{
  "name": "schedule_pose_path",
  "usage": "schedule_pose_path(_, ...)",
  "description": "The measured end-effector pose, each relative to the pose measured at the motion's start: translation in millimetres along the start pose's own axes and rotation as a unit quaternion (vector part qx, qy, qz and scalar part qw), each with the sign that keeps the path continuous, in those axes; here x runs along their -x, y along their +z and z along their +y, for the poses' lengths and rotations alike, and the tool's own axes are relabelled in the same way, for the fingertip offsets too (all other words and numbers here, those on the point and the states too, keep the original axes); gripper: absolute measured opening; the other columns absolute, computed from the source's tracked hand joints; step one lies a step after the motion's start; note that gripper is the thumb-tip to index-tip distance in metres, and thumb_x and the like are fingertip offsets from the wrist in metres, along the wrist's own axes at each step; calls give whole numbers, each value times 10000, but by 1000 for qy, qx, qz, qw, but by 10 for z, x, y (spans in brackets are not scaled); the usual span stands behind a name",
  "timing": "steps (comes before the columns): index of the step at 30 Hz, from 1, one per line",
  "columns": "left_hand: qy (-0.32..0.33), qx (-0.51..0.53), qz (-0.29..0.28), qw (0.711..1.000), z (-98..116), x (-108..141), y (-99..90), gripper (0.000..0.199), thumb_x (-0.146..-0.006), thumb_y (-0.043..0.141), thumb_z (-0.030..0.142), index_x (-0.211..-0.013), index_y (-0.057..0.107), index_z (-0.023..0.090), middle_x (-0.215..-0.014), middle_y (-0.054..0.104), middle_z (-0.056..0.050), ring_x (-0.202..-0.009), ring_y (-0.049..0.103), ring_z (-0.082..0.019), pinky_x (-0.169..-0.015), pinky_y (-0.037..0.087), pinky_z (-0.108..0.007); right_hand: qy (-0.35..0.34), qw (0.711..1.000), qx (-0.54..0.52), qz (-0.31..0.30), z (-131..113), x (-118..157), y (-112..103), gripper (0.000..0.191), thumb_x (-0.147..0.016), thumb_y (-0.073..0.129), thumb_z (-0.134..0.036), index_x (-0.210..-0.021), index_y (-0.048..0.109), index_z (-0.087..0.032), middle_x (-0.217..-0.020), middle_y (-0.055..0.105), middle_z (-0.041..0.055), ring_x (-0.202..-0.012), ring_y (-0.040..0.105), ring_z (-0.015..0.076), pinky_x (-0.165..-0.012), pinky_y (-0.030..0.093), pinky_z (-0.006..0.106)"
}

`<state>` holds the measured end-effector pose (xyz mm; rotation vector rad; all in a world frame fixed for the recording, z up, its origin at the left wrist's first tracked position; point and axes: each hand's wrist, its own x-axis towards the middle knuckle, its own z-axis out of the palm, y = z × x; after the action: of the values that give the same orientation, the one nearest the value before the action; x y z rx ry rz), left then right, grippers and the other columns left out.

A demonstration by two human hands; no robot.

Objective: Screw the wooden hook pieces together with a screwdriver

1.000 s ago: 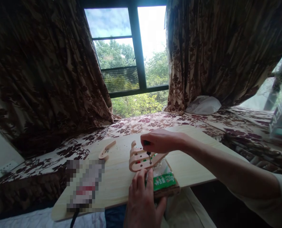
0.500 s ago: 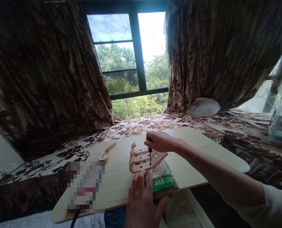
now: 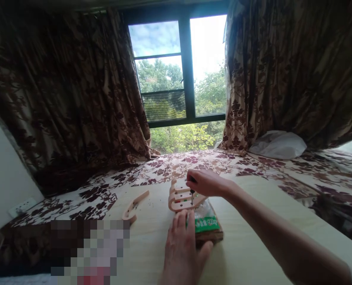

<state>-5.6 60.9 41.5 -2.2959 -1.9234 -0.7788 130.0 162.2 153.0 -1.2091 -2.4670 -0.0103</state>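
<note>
My right hand (image 3: 207, 183) is closed around the dark handle of a screwdriver (image 3: 192, 199). Its metal shaft points straight down, the tip meeting the near bar of a curved wooden frame (image 3: 183, 206) with several parallel bars and dark screws or holes. That frame leans on a clear plastic packet with a green label (image 3: 206, 223), which lies on the wooden board (image 3: 146, 249). My left hand (image 3: 183, 241) rests palm down, fingers stretched and thumb apart, its fingertips at the frame's near edge and beside the packet. A separate curved wooden piece (image 3: 131, 209) lies further left.
Small dark bits lie in and beside the separate curved piece. Behind the board is a flower-patterned cloth (image 3: 152, 172) below the window, with a white plastic bag (image 3: 278, 144) on it. A pixelated patch hides the lower left. A socket strip (image 3: 23, 207) is at far left.
The view has shifted, so the scene sits lower and further right. My right hand stays on the screwdriver, its tip still at the near bar. My left hand keeps its place against the frame.
</note>
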Motion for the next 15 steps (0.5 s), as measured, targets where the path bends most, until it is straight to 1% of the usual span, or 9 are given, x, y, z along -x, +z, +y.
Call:
schedule_pose_path(1,27,22,6,999,-75,11,-23,597,-707,616,382,-1246,513,148,-1293,490,-134,-1205,433,-305,-996,399,-469,-16,999,-35,0,15,-4,14,133,-834,490,-310,-854,565,-201,-767,653,25,-628,515,120,-509,275,227)
schedule_pose_path(2,32,50,37,998,-157,17,-57,493,-739,586,426,-1170,565,188,-1236,531,-109,-1161,471,-281,-974,420,-448,-31,998,-62,4,27,0,28,144,-832,509,-329,-850,567,-199,-760,646,25,-628,508,116,-514,281,224)
schedule_pose_path(4,27,107,52,993,-320,-6,-140,305,-791,527,456,-982,621,236,-1027,606,-65,-988,557,-222,-866,476,-381,-57,993,-102,-5,44,15,57,180,-846,512,-356,-805,560,-187,-704,616,17,-586,474,100,-509,282,223)
schedule_pose_path(5,-18,135,83,987,-389,-37,-178,275,-808,501,456,-916,615,230,-963,610,-60,-949,565,-212,-854,472,-372,-59,992,-112,-5,52,23,69,205,-857,505,-370,-786,555,-185,-661,594,6,-560,453,95,-503,277,224)
schedule_pose_path(7,-119,184,105,970,-485,-135,-219,329,-779,518,490,-942,584,212,-988,606,-69,-971,557,-226,-878,454,-385,-54,991,-121,11,76,29,86,232,-873,492,-383,-774,555,-183,-625,570,-2,-547,437,95,-501,274,228)
schedule_pose_path(9,-209,258,77,940,-515,-250,-195,439,-738,547,511,-1048,541,200,-1097,592,-77,-1026,544,-242,-915,434,-394,-46,991,-127,17,121,21,97,253,-888,471,-382,-761,560,-182,-615,566,0,-540,437,98,-501,281,232)
schedule_pose_path(11,-265,349,24,898,-493,-349,-124,522,-711,569,479,-1146,490,203,-1167,581,-67,-1035,555,-238,-911,439,-374,-36,989,-140,14,184,10,108,244,-889,473,-367,-750,560,-186,-613,572,-1,-534,445,101,-499,294,232)
schedule_pose_path(13,-283,416,1,864,-448,-414,-48,538,-681,583,422,-1165,482,207,-1130,613,-50,-984,586,-220,-872,457,-331,-30,987,-158,7,255,8,124,230,-886,482,-372,-761,561,-196,-625,585,-3,-543,464,107,-498,313,228)
schedule_pose_path(15,-280,440,1,853,-407,-452,-1,484,-654,594,381,-1098,526,200,-1042,652,-34,-937,603,-199,-834,464,-274,-26,985,-173,-1,318,20,144,232,-889,480,-393,-775,559,-206,-641,592,-7,-555,482,111,-498,335,224)
